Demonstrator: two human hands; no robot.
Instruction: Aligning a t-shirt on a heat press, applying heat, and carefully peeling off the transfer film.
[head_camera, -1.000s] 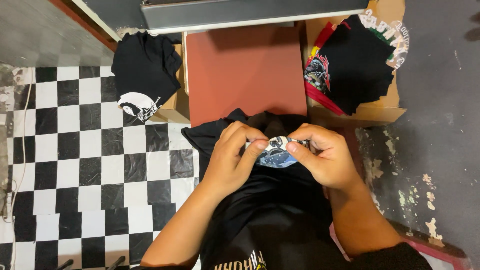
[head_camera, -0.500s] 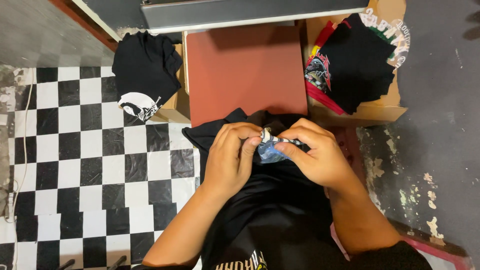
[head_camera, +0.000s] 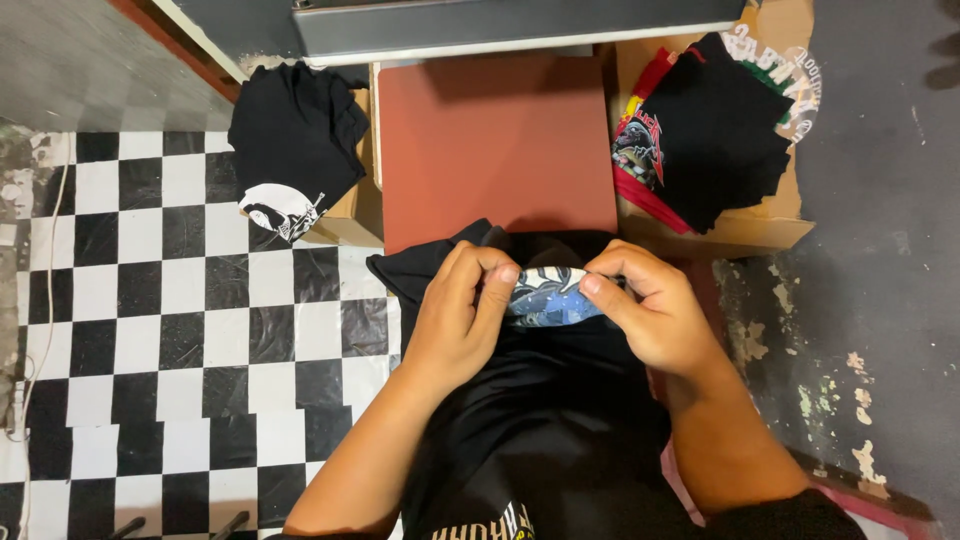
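Pinching blue printed patch on black tee w/ both hands: left hand, right hand.

Soft matt black cloth, the shirt under my fingers, and the printed patch I'm pinching looks slicker, faintly glossy. Ahead, the red pad is smooth and matt. Cardboard box, plain dull brown. Floor tiles glossy, scuffed; concrete rough, flaking.
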